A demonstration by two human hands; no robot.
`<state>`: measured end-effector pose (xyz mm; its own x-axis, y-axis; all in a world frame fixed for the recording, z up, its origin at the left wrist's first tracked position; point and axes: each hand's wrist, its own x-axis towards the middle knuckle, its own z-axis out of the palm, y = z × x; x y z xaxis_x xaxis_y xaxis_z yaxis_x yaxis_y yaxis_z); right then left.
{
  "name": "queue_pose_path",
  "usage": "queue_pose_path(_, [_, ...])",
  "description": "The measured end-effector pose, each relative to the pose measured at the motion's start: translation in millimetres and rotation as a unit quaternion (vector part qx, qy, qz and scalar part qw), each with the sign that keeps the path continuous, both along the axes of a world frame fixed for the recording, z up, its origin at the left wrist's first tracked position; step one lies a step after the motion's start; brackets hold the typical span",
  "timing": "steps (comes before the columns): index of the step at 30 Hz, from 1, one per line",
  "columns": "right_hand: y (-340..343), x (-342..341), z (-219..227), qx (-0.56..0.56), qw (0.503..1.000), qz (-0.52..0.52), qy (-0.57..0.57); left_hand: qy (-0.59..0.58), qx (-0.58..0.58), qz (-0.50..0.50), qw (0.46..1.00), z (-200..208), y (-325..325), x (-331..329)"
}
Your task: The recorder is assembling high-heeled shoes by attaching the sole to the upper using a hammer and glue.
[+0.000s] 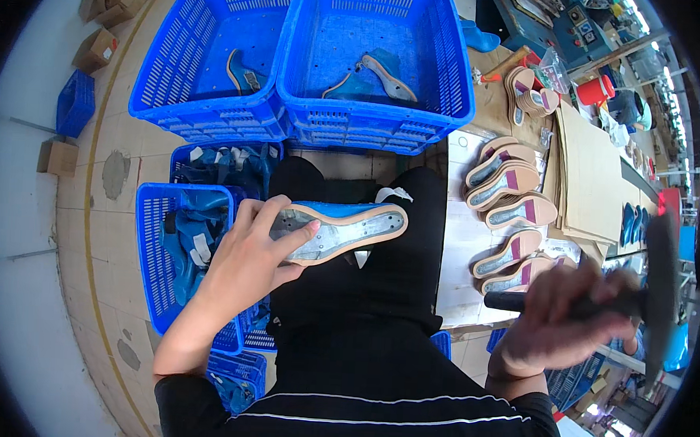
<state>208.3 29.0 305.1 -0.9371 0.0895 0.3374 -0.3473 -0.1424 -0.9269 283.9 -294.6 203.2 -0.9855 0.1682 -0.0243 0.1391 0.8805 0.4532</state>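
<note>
My left hand (244, 254) grips the heel end of a blue shoe last (357, 233) over my lap. Its grey metal-faced bottom is turned up, with a tan insole rim around the edge and small holes in the plate. A white strip shows at the toe end. Off to the right, above the edge of the table, my right hand (562, 328) is closed around the black handle of a hammer (663, 290). Motion blurs that hand and the hammer's dark head.
Two large blue crates (371, 118) ahead hold a few blue lasts. Smaller blue crates (153, 267) at my left are filled with more lasts. On the table (457, 216) at my right lie stacks of tan insoles (500, 185) with purple patches and some brown board sheets (594, 176).
</note>
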Motion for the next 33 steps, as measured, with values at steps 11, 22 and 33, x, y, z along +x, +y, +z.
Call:
queue_pose_path(11, [15.2, 28.2, -109.9, 0.442, 0.859, 0.138, -0.218, 0.018, 0.002, -0.007, 1.0, -3.7, 1.5, -2.0])
queue_pose_path(22, [-2.5, -26.7, -235.1, 0.073, 0.952, 0.254, -0.155, 0.066, 0.041, -0.004, 0.997, -5.4, -8.8, -3.4])
queue_pose_path(33, [3.0, -34.8, -232.6, -0.013, 0.943, 0.277, -0.185, 0.339, 0.251, 0.029, 0.906, -62.8, -21.1, 3.5])
